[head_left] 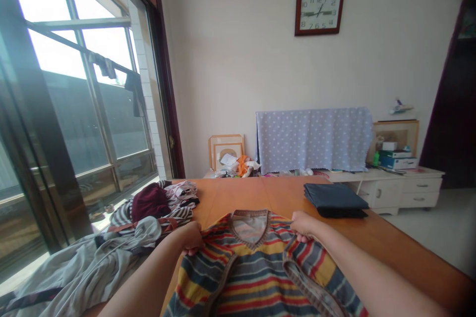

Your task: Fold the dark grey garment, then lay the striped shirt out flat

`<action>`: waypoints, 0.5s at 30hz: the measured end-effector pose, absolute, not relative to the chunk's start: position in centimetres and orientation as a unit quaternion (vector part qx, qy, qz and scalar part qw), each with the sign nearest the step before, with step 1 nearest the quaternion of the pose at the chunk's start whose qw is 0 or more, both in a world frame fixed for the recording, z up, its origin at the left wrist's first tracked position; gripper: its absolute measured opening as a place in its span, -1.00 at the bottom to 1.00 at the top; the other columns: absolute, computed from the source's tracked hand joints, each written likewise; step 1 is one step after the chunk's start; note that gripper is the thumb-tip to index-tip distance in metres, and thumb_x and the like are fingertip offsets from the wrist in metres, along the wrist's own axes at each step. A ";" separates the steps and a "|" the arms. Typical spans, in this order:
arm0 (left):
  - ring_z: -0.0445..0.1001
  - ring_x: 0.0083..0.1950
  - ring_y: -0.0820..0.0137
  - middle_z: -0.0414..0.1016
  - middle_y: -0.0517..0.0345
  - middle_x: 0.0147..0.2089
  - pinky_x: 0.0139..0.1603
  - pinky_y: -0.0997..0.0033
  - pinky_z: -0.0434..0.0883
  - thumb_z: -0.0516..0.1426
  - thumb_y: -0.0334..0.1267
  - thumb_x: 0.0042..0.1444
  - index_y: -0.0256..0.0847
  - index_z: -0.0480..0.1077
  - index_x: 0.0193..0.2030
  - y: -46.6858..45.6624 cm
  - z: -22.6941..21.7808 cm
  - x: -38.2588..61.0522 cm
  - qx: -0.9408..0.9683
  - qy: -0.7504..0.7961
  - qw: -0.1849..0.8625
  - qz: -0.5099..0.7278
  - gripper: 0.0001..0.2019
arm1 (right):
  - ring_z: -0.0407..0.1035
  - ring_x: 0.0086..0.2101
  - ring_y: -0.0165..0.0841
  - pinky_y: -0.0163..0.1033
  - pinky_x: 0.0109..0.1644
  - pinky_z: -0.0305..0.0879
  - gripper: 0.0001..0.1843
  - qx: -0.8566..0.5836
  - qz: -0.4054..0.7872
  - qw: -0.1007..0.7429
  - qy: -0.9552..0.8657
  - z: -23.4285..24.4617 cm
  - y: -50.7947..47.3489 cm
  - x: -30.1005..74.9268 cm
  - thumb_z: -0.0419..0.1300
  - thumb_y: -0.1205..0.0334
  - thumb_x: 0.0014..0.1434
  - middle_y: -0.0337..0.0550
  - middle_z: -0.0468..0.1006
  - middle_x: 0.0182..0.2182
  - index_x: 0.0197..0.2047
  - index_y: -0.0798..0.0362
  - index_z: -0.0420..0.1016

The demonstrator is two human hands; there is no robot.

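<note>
A striped sleeveless V-neck vest (pixel 256 267) in yellow, red and grey lies spread on the orange table (pixel 245 193) right in front of me. My left hand (pixel 191 237) is closed on its left shoulder. My right hand (pixel 303 225) is closed on its right shoulder. Both forearms reach in from the bottom edge.
A heap of mixed clothes (pixel 148 213) lies on the table's left side, with grey garments (pixel 78 267) trailing toward me. A folded dark blue stack (pixel 336 199) sits at the right. Behind are a white cabinet (pixel 401 188), a dotted cloth (pixel 314 138), and a window (pixel 74 84) on the left.
</note>
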State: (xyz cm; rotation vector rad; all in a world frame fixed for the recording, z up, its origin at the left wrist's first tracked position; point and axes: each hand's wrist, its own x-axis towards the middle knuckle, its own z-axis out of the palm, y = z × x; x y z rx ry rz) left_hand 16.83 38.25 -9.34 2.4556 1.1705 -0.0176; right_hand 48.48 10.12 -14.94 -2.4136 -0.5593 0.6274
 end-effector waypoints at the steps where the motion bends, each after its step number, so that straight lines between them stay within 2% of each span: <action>1: 0.47 -0.60 0.24 0.48 0.11 -0.62 -0.55 0.26 0.44 0.35 -0.43 -0.09 -0.38 0.48 -0.26 38.1 -9.6 17.0 0.880 0.423 0.216 -0.025 -0.77 | 0.40 -0.71 -0.30 -0.35 -0.63 0.25 -0.79 -0.905 0.229 0.293 -0.209 -15.0 10.2 48.6 0.23 0.38 -0.05 -0.11 0.51 -0.70 -0.27 0.10 0.46; 4: 0.51 -0.45 0.41 0.55 0.14 -0.36 -0.41 0.34 0.51 0.23 -0.22 0.20 -0.31 0.42 -0.01 38.0 -10.4 18.0 0.868 0.435 0.226 -0.075 -0.72 | 0.45 -0.67 -0.28 -0.33 -0.59 0.30 -0.86 -0.905 0.203 0.315 -0.202 -15.1 10.7 49.0 0.20 0.35 -0.01 -0.07 0.57 -0.64 -0.29 0.09 0.44; 6: 0.51 -0.38 0.46 0.54 0.15 -0.26 -0.35 0.39 0.51 0.14 -0.13 0.29 -0.28 0.39 0.05 38.3 -10.8 18.8 0.870 0.439 0.218 -0.056 -0.70 | 0.48 -0.64 -0.29 -0.34 -0.55 0.33 -0.85 -0.905 0.183 0.333 -0.191 -15.1 11.1 49.4 0.19 0.34 0.02 -0.08 0.59 -0.61 -0.26 0.08 0.43; 10: 0.56 -0.32 0.30 0.56 0.07 -0.34 -0.32 0.39 0.43 0.14 -0.26 0.21 -0.26 0.39 -0.06 39.9 -11.4 20.3 0.880 0.432 0.194 0.034 -0.81 | 0.49 -0.60 -0.34 -0.37 -0.50 0.32 -0.81 -0.905 0.139 0.362 -0.177 -14.6 12.6 50.8 0.17 0.30 0.09 -0.15 0.61 -0.58 -0.17 0.05 0.43; 15: 0.56 -0.04 0.11 0.59 -0.11 -0.15 -0.14 0.30 0.40 0.08 -0.26 0.17 -0.21 0.38 -0.15 43.1 -11.1 22.7 0.879 0.431 0.157 0.128 -0.86 | 0.48 -0.54 -0.36 -0.36 -0.43 0.28 -0.78 -0.903 0.073 0.378 -0.189 -13.0 15.1 53.0 0.14 0.27 0.16 -0.17 0.62 -0.52 -0.10 0.05 0.43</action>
